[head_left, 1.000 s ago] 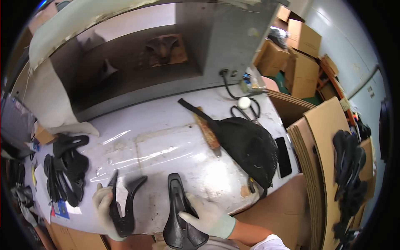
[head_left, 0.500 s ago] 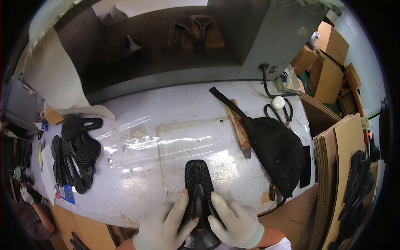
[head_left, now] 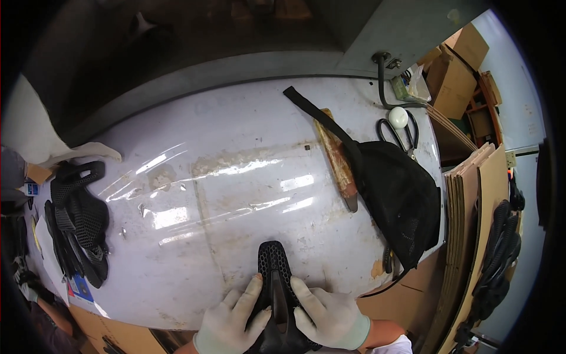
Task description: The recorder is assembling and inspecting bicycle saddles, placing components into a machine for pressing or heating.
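At the table's near edge, a black bicycle saddle point(head_left: 272, 259) with a honeycomb-patterned surface and a long central slot points its narrow end away from me. My left hand point(head_left: 230, 321), in a whitish glove, grips its left side, with thumb and fingertip pressing beside the slot. On the opposite side my gloved right hand point(head_left: 330, 318) holds it in the same way. The saddle's wide end lies between my wrists, partly cut off by the lower edge. Several similar black honeycomb saddle pieces point(head_left: 79, 221) are heaped at the table's left.
A black cloth bag with a strap point(head_left: 395, 200) lies on the right, over a worn flat tool point(head_left: 337, 165). Behind it are black-handled scissors point(head_left: 411, 147) and a white ball point(head_left: 398, 117). A grey metal cabinet point(head_left: 383, 47) spans the back; cardboard sheets point(head_left: 483, 212) stand right.
The view has tilted down and shifted, so less of the cabinet's inside shows. Both hands still grip the saddle, whose wide end now sits lower and shows a more open slot.
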The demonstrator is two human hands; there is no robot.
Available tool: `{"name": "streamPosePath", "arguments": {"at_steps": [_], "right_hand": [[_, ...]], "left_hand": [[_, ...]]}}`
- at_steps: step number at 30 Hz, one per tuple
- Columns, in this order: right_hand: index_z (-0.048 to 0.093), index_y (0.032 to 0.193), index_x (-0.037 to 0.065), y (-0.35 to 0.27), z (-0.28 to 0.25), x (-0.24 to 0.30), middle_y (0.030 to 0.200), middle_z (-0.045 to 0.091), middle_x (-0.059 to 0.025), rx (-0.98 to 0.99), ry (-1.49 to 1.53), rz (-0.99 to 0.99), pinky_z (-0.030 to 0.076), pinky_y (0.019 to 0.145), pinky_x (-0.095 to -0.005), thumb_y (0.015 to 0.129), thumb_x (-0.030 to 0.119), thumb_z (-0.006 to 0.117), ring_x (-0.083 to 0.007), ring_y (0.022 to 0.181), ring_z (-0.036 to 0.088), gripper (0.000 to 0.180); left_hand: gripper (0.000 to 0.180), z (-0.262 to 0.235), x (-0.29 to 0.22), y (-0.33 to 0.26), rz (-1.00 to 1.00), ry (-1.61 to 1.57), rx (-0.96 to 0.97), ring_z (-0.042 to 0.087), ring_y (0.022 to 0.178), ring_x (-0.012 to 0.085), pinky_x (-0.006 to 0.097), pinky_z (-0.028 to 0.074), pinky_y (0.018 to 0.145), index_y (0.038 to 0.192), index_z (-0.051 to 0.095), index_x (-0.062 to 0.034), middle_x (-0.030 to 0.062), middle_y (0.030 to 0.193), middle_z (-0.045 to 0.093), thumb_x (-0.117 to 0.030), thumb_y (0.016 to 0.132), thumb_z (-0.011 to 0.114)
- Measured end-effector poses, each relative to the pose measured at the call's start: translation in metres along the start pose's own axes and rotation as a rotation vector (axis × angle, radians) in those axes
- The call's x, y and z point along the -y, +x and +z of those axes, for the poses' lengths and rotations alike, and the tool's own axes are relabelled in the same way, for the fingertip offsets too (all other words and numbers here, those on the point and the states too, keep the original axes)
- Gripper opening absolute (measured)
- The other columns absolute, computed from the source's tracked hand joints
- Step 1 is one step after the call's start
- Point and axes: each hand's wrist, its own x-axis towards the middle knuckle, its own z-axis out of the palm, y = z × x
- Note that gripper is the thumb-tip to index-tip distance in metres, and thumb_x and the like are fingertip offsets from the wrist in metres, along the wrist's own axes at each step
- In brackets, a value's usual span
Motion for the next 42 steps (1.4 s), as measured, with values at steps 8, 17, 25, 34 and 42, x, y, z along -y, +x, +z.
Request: {"name": "streamPosePath", "arguments": {"at_steps": [8, 17, 25, 34, 42], "right_hand": [[0.055, 0.142, -0.011, -0.004, -0.009, 0.003, 0.078, 0.061, -0.0129, -0.012, 0.072, -0.036, 0.053, 0.057, -0.0417, 0.089, 0.011, 0.069, -0.0289, 0.062, 0.061, 0.059], [0.052, 0.142, -0.014, -0.006, -0.011, 0.005, 0.076, 0.060, -0.0124, -0.005, 0.113, -0.033, 0.052, 0.057, -0.0405, 0.090, 0.013, 0.067, -0.0272, 0.061, 0.061, 0.061], [0.053, 0.140, -0.016, -0.006, 0.003, 0.007, 0.074, 0.059, -0.0088, -0.005, 0.002, -0.038, 0.051, 0.052, -0.0365, 0.087, 0.014, 0.069, -0.0228, 0.058, 0.061, 0.063], [0.051, 0.142, -0.013, -0.004, 0.016, 0.011, 0.074, 0.057, -0.0057, 0.003, -0.161, 0.004, 0.050, 0.052, -0.0346, 0.086, 0.016, 0.069, -0.0195, 0.057, 0.059, 0.065], [0.060, 0.136, -0.008, -0.002, 0.009, 0.004, 0.063, 0.050, -0.0001, 0.006, -0.255, -0.042, 0.045, 0.042, -0.0299, 0.086, 0.018, 0.067, -0.0142, 0.049, 0.056, 0.057]], "left_hand": [[0.064, 0.006, 0.008, 0.000, 0.105, -0.061, -0.032, 0.066, 0.062, 0.0305, 0.037, 0.053, 0.054, 0.140, 0.058, 0.0071, 0.0217, 0.098, 0.070, -0.017, 0.085, 0.080], [0.062, 0.006, 0.003, 0.005, 0.105, -0.124, 0.019, 0.065, 0.059, 0.0314, 0.038, 0.052, 0.052, 0.139, 0.058, 0.0087, 0.0220, 0.089, 0.068, -0.015, 0.085, 0.077], [0.058, 0.018, -0.017, -0.002, -0.015, 0.097, 0.043, 0.066, 0.064, 0.0329, 0.041, 0.053, 0.057, 0.144, 0.055, -0.0023, 0.0169, 0.095, 0.070, -0.022, 0.092, 0.074], [0.062, 0.023, -0.016, 0.016, 0.041, 0.214, -0.009, 0.059, 0.047, 0.0277, 0.038, 0.047, 0.044, 0.135, 0.057, 0.0136, 0.0141, 0.077, 0.066, -0.016, 0.084, 0.075], [0.068, 0.022, -0.023, 0.027, -0.009, 0.282, 0.081, 0.064, 0.057, 0.0258, 0.040, 0.050, 0.049, 0.150, 0.051, -0.0024, 0.0101, 0.073, 0.066, -0.023, 0.088, 0.071]]}}
